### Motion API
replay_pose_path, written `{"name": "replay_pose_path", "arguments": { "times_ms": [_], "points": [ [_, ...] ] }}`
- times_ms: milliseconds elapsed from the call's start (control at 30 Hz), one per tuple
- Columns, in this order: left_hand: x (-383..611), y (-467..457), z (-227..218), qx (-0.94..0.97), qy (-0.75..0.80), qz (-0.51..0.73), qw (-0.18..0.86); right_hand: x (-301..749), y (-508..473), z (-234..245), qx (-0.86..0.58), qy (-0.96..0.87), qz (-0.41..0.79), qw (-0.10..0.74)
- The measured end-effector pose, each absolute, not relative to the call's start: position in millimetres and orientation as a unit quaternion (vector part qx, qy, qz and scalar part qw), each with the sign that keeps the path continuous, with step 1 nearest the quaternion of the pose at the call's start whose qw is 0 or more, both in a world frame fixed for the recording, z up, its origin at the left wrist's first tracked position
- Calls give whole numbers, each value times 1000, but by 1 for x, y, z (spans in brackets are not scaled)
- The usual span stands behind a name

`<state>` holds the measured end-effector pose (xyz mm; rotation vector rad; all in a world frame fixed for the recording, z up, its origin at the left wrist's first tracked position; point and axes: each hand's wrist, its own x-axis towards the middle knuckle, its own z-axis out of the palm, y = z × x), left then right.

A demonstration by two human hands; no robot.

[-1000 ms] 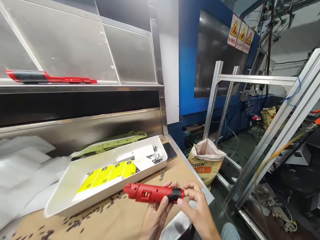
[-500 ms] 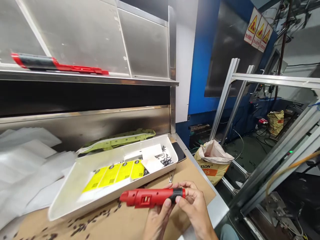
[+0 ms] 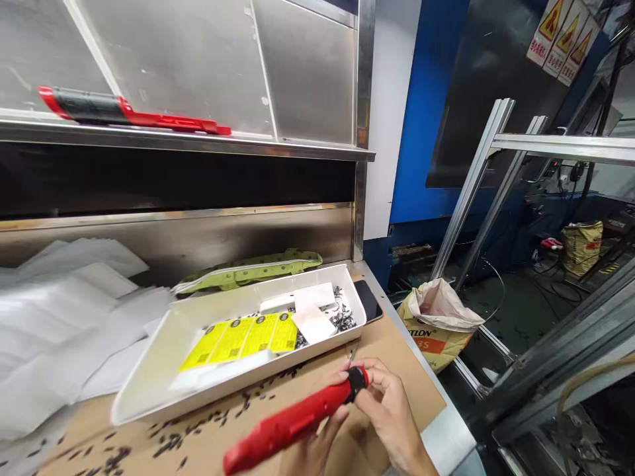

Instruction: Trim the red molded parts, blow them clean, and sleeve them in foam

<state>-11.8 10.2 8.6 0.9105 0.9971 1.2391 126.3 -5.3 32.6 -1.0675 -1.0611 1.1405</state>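
A long red plastic housing [image 3: 292,423] with a black band near one end is held low in front of me, tilted with its far left end down. My right hand [image 3: 391,413] pinches the black-banded end between thumb and fingers. Under and behind the middle of the piece, my left hand [image 3: 320,439] grips it, its fingers partly hidden and a little blurred. A small metal tool [image 3: 352,354] lies on the brown board just beyond my hands, mostly covered. A similar red and black piece [image 3: 133,114] rests on the metal shelf above.
A white tray [image 3: 143,367] holds yellow labels [image 3: 243,338], white pieces and small black bits. Black scraps [image 3: 173,439] litter the cardboard [image 3: 411,396]. White foam sheets [image 3: 99,317], a green pouch [image 3: 253,271], a phone [image 3: 368,301] and an open paper sack [image 3: 441,320] surround it.
The red housing has swung from nearly level to a slant, its left end now lower and closer to me. Both hands stay on it. The view has shifted somewhat left.
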Motion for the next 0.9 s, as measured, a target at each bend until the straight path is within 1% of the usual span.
{"name": "replay_pose_path", "arguments": {
  "times_ms": [100,200,300,367,467,567,633,667,733,833,900],
  "points": [
    [-16,23,22,368,407,542,637,128,-5,34,-417,-463,530,575],
    [-19,36,34,329,383,533,679,131,-1,38,-396,-438,553,588],
    [-21,44,43,303,368,518,710,133,3,39,-435,-407,520,611],
    [-20,45,45,283,355,519,724,131,6,35,-465,-408,495,610],
    [-16,41,41,266,350,531,725,118,6,24,-453,-388,495,631],
    [-11,37,31,269,360,545,708,98,5,12,-377,-313,560,668],
    [-9,34,24,260,367,557,698,86,3,6,-348,-289,596,663],
    [-8,33,21,254,371,560,696,82,1,4,-355,-299,590,661],
    [-9,31,19,241,378,556,700,79,-2,1,-413,-368,511,658],
    [-12,27,23,220,396,525,720,85,-5,-1,-508,-521,293,620],
    [-14,25,27,213,408,511,726,91,-5,0,-530,-598,158,580]
  ]
}}
